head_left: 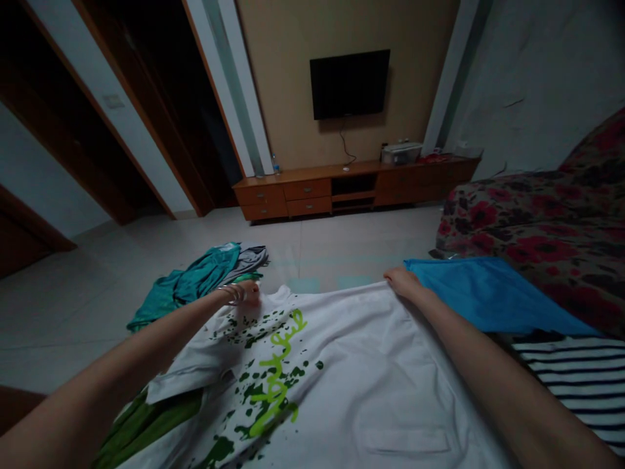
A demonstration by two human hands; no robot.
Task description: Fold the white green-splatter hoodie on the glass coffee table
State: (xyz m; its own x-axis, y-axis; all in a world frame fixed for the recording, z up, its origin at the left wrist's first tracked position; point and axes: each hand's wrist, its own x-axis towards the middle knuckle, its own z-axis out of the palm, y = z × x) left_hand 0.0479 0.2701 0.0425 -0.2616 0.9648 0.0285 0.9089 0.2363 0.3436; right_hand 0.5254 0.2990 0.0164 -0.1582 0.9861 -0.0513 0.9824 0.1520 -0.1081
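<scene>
The left hand (247, 294), metal bangles (232, 294) at its wrist, and the right hand (401, 281) rest curled fingers on the far edge (332, 292) of a white cotton shirt (371, 384); whether either pinches the cloth cannot be told. Printed in green, the shirt seems light, soft and limp, best held along that edge. Beyond it, a bunched teal garment (195, 284) lies on the tile floor (73, 326); a blue cloth (488, 293) lies beside a striped one (571, 378).

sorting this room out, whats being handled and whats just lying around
Being handled:
white shirt, under the left hand and right hand

Lying around:
teal clothes pile
blue cloth
striped shirt
floral couch
TV
wooden cabinet
</scene>
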